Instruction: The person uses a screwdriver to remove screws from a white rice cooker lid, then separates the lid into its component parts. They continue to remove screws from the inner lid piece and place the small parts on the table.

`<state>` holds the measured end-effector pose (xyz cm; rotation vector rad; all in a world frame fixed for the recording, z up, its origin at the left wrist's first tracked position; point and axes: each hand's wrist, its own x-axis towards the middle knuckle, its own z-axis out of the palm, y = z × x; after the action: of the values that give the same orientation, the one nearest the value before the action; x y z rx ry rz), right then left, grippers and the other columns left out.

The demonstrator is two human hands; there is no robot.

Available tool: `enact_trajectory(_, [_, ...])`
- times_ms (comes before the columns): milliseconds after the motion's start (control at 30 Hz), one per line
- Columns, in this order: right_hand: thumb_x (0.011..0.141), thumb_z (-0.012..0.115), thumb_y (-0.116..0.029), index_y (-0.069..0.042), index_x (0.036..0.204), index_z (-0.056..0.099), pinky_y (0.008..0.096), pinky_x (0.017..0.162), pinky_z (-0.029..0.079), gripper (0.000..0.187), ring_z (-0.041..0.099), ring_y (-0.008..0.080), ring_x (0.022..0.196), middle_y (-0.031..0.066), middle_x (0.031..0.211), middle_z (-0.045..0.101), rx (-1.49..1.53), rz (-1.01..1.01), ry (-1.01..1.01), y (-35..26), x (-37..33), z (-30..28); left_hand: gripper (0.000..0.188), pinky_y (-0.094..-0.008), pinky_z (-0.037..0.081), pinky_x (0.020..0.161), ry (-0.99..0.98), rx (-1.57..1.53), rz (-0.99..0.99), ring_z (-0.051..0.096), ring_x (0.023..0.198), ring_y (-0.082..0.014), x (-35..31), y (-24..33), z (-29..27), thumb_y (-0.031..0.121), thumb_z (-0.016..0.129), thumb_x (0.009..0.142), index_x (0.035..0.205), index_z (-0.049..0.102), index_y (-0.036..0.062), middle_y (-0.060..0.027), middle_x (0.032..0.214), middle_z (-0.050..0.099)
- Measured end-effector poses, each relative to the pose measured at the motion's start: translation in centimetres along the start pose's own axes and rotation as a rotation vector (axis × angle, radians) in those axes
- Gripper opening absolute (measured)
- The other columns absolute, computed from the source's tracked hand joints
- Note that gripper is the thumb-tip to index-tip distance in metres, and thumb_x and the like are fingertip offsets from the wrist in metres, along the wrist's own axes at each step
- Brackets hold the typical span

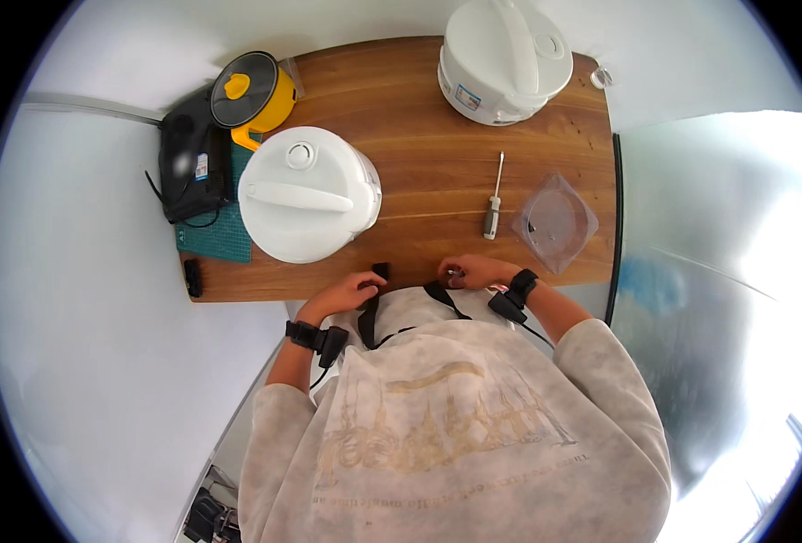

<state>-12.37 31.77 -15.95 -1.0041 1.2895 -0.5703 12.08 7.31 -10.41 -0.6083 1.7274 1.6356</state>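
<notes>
Yellow pot with dark lid is standing upper left; black appliance is sitting just beside it, green mat lying below. Large white cooker is standing left of centre, second white cooker upper right. Grey-handled screwdriver is lying right of centre; clear tray is resting farther right on wooden desk.

I see a white cooker left of the screwdriver, a clear tray right, the right hand nearer the person.
</notes>
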Motion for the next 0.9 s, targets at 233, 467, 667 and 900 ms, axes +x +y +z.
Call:
enact_trajectory(233, [0.079,0.061,-0.004,-0.004,0.116,0.061,0.0472,0.091,0.050,0.037,0.062,0.0431,0.108,0.0229,0.111,0.066,-0.187,0.001,0.319,-0.3,2.9,-1.3,0.029,-0.0310,0.051,0.088,0.357,-0.082,0.033,0.062,0.102,-0.0176,-5.4,-2.5,-3.5,0.022,0.056,0.102,0.125,0.066,0.0063,-0.0068,0.117,0.069])
enact_trajectory(467, [0.080,0.060,0.000,-0.003,0.121,0.059,0.0518,0.094,0.050,0.041,0.060,0.0449,0.111,0.0251,0.119,0.058,-0.462,-0.043,0.559,0.1,4.3,-1.0,0.030,-0.0314,0.051,0.086,0.640,0.192,0.039,0.066,0.093,-0.0176,-11.4,0.6,-7.9,0.027,0.058,0.102,0.114,0.069,0.0022,-0.0097,0.099,0.073])
enact_trajectory(667, [0.083,0.069,-0.006,-0.006,0.129,0.054,0.0497,0.095,0.051,0.048,0.059,0.0431,0.114,0.0217,0.124,0.057,-0.539,0.060,0.509,-0.7,4.1,-1.2,0.030,-0.0300,0.051,0.083,0.728,0.196,0.100,0.065,0.087,-0.0173,-14.1,5.3,-9.8,0.028,0.060,0.101,0.107,0.067,-0.0009,-0.0088,0.093,0.071])
enact_trajectory(900, [0.083,0.068,-0.005,-0.007,0.123,0.055,0.0479,0.088,0.055,0.043,0.064,0.0407,0.104,0.0211,0.117,0.056,-0.618,0.051,0.640,-1.9,3.0,0.0,0.019,-0.0301,0.052,0.078,0.900,0.300,0.249,0.065,0.085,-0.0179,-13.1,8.2,-11.2,0.018,0.062,0.099,0.107,0.067,0.0017,-0.0088,0.095,0.071])
